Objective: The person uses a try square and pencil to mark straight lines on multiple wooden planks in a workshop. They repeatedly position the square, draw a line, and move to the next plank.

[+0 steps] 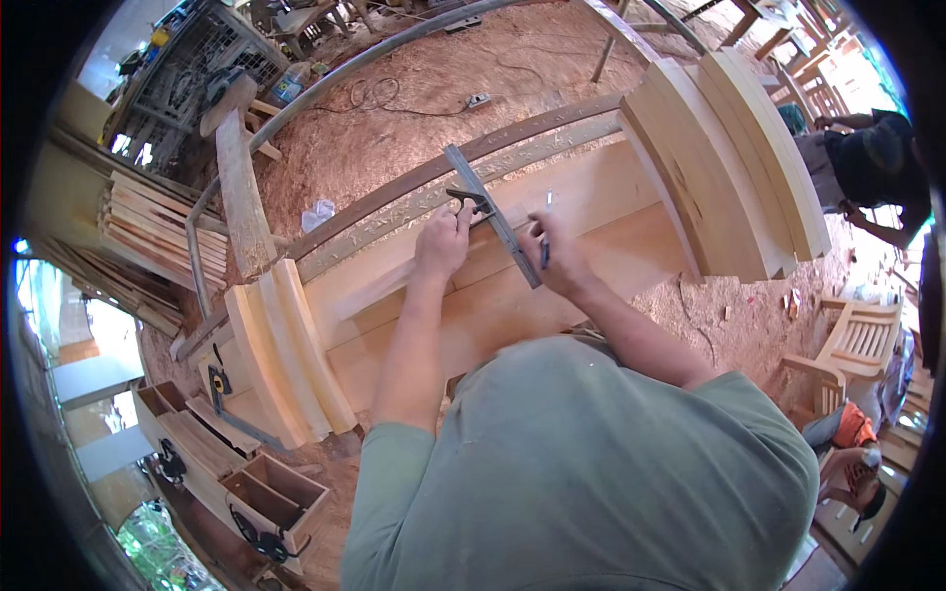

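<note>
My left hand [442,240] grips the dark head of a combination square [494,218], whose long metal blade runs diagonally above the wooden boards. My right hand [554,251] is beside the lower end of the blade, its fingers closed around a pencil or pen [545,250]; whether it also touches the blade cannot be told. Below both hands lies a wide wooden board [473,310]. Stacked curved wooden pieces stand at its right end [709,170] and at its left end [288,354].
A metal framing square [247,427] and a tape measure [220,380] lie at the left end. A power strip [478,99] with its cord lies on the sawdust-covered floor. Wooden boxes [273,491] stand lower left. One person [872,162] stands at right; another [850,458] is lower right.
</note>
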The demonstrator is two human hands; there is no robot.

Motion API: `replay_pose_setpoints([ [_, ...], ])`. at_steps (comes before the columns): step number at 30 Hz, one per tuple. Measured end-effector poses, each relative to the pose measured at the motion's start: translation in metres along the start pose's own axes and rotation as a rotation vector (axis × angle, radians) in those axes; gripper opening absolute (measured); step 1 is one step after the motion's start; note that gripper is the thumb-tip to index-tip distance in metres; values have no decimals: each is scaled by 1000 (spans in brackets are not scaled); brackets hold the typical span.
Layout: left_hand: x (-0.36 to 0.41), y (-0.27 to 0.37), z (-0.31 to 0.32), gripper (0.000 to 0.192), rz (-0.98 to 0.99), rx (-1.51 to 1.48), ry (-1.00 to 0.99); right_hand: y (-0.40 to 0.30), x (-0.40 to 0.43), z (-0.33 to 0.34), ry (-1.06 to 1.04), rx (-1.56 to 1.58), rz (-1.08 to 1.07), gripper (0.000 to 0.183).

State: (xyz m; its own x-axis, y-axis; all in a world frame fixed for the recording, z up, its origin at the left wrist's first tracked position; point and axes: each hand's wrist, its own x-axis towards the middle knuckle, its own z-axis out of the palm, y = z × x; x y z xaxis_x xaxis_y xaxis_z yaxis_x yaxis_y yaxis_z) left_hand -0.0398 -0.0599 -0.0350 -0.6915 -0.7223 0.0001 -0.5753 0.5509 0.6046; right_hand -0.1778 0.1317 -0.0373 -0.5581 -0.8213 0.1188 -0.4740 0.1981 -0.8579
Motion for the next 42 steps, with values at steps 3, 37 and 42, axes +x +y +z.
replay_pose_setpoints([
  [3, 11, -7, 0, 58, 66, 43, -15, 23, 2, -19, 107, 193, 57, 40],
  [37, 11, -8, 5, 48, 187, 57, -71, -36, -14, -43, -97, 88, -35, 22],
  [42, 11, -10, 6, 47, 184, 66, -67, -42, -9, -41, -117, 114, -34, 21],
])
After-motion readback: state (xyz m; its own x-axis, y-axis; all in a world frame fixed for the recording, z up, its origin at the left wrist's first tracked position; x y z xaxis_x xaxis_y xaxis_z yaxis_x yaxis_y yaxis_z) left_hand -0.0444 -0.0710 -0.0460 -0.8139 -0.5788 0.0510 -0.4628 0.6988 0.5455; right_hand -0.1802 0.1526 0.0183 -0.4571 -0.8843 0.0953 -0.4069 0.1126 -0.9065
